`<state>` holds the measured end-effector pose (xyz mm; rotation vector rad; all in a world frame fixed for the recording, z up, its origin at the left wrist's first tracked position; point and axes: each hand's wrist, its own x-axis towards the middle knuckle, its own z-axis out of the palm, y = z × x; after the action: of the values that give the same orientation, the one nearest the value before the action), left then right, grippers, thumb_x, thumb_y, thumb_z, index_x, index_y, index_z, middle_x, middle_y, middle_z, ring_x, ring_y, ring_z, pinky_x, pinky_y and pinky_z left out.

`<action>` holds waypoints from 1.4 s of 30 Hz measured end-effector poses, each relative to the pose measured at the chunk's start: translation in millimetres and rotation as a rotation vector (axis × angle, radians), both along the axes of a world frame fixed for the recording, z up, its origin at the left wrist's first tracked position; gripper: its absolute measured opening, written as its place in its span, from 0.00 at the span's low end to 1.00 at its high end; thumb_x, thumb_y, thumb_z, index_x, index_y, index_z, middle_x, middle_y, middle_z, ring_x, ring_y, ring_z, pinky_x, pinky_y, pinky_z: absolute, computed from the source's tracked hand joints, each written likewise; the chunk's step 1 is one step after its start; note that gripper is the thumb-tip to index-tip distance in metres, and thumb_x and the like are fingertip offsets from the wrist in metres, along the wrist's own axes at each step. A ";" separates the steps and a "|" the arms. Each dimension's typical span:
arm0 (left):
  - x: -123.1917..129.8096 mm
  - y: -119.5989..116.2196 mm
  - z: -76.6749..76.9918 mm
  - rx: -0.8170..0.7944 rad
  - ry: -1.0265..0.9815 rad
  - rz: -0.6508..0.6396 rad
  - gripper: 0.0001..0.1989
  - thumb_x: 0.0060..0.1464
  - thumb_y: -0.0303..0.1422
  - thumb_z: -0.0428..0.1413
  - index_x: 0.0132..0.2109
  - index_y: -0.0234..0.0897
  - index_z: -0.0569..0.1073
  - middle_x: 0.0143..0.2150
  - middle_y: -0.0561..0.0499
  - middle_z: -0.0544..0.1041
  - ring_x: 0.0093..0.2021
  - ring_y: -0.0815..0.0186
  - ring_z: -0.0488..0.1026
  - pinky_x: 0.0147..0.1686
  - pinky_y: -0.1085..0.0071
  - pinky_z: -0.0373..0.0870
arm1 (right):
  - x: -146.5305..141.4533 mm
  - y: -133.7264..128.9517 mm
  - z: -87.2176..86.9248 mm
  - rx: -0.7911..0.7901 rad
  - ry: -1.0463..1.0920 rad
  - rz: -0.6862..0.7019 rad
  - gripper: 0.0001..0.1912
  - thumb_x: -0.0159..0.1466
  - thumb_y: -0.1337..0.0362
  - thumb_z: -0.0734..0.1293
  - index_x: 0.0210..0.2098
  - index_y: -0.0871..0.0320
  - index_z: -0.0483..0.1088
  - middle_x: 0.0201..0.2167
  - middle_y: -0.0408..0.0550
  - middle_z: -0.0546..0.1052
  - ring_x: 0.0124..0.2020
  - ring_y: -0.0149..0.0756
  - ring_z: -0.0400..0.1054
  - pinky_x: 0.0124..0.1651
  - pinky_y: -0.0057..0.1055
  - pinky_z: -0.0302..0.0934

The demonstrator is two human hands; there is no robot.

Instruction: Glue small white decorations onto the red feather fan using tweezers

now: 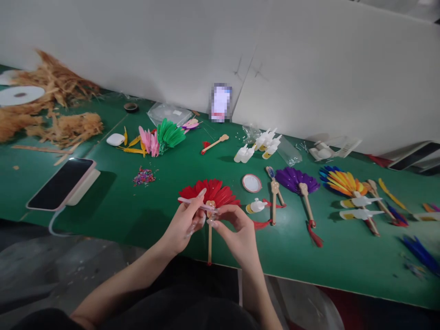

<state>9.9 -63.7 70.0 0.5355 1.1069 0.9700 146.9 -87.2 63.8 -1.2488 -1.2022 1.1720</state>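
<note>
Red feather fan [222,192] at the middle of the desk's [187,162] near edge, wooden handle [210,243] pointing to that edge. Over it, a slim pale-pink pen-like tool [186,200], gripped in the left hand [184,222]. By the tool's tip, the right hand [242,229], thumb and fingers held narrow; impossible to tell whether pinching anything. Just right, a small squeeze bottle [256,206]; farther toward the right edge, a purple feather fan [292,179]. Leftward, multicoloured bits [144,176], then a smartphone [63,183]; toward the far edge, green feathers [168,136].
</note>
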 end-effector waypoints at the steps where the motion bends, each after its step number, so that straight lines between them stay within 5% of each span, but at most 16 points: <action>1: -0.6 0.8 -1.3 0.000 0.011 0.002 0.28 0.45 0.55 0.61 0.21 0.38 0.59 0.12 0.62 0.53 0.14 0.78 0.47 0.17 0.76 0.48 | -0.9 1.5 0.4 0.009 -0.035 0.003 0.09 0.54 0.64 0.75 0.33 0.56 0.73 0.31 0.45 0.79 0.32 0.35 0.74 0.40 0.33 0.71; 8: -8.6 6.9 -14.8 0.076 0.140 -0.005 0.28 0.45 0.59 0.60 0.25 0.37 0.66 0.14 0.61 0.57 0.13 0.78 0.47 0.15 0.76 0.41 | -6.6 12.6 7.6 0.075 -0.216 -0.008 0.04 0.61 0.66 0.69 0.31 0.57 0.77 0.31 0.48 0.81 0.34 0.37 0.75 0.42 0.35 0.69; 15: -28.5 12.5 -15.8 0.117 0.280 -0.149 0.29 0.48 0.59 0.57 0.19 0.37 0.64 0.11 0.60 0.53 0.11 0.77 0.47 0.13 0.75 0.40 | -6.8 13.0 7.1 0.028 -0.315 0.146 0.05 0.60 0.66 0.70 0.29 0.57 0.79 0.29 0.48 0.82 0.31 0.38 0.76 0.38 0.32 0.69; 25: -47.3 11.8 -16.7 0.209 0.447 -0.272 0.25 0.47 0.50 0.61 0.18 0.36 0.67 0.14 0.56 0.62 0.14 0.74 0.55 0.14 0.77 0.49 | -3.8 6.2 2.2 -0.017 -0.423 0.351 0.08 0.60 0.68 0.69 0.25 0.56 0.76 0.25 0.46 0.78 0.27 0.36 0.70 0.33 0.29 0.60; 31: -69.9 21.4 -13.8 0.204 0.567 -0.071 0.26 0.59 0.53 0.48 0.21 0.39 0.63 0.10 0.61 0.51 0.11 0.74 0.46 0.13 0.77 0.44 | 1.1 2.8 0.4 -0.123 -0.209 0.391 0.19 0.67 0.54 0.63 0.26 0.57 0.76 0.24 0.47 0.78 0.27 0.35 0.72 0.35 0.30 0.65; 34: -72.5 22.0 -11.2 0.299 0.625 -0.054 0.22 0.60 0.47 0.50 0.24 0.38 0.67 0.14 0.58 0.60 0.15 0.72 0.57 0.17 0.77 0.55 | 5.4 3.8 1.5 -0.201 0.011 0.350 0.26 0.70 0.48 0.56 0.35 0.60 0.77 0.33 0.53 0.81 0.28 0.35 0.76 0.38 0.32 0.69; 36: -66.9 19.9 -9.5 0.388 0.645 -0.073 0.16 0.60 0.44 0.53 0.30 0.38 0.73 0.25 0.52 0.73 0.27 0.68 0.71 0.30 0.75 0.68 | 8.8 5.5 4.5 -0.234 0.160 0.334 0.30 0.70 0.46 0.51 0.44 0.59 0.76 0.43 0.56 0.81 0.36 0.39 0.78 0.41 0.36 0.71; 38: -57.6 16.0 -7.3 0.482 0.651 -0.107 0.13 0.60 0.41 0.53 0.38 0.39 0.78 0.40 0.48 0.78 0.43 0.63 0.74 0.46 0.71 0.70 | 12.1 7.2 8.5 -0.256 0.284 0.341 0.32 0.70 0.44 0.49 0.50 0.57 0.74 0.50 0.58 0.78 0.46 0.43 0.76 0.44 0.39 0.71; 42: -40.9 5.2 1.9 0.558 0.652 -0.251 0.17 0.64 0.38 0.46 0.52 0.41 0.75 0.40 0.47 0.80 0.40 0.62 0.76 0.44 0.67 0.72 | 17.0 7.9 14.1 -0.281 0.428 0.363 0.31 0.68 0.43 0.51 0.54 0.55 0.73 0.55 0.58 0.75 0.50 0.45 0.74 0.43 0.41 0.71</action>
<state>-31.1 -58.5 71.9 1.4878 1.2882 0.8983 164.0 -79.2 77.9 -0.9253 -0.9828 1.8223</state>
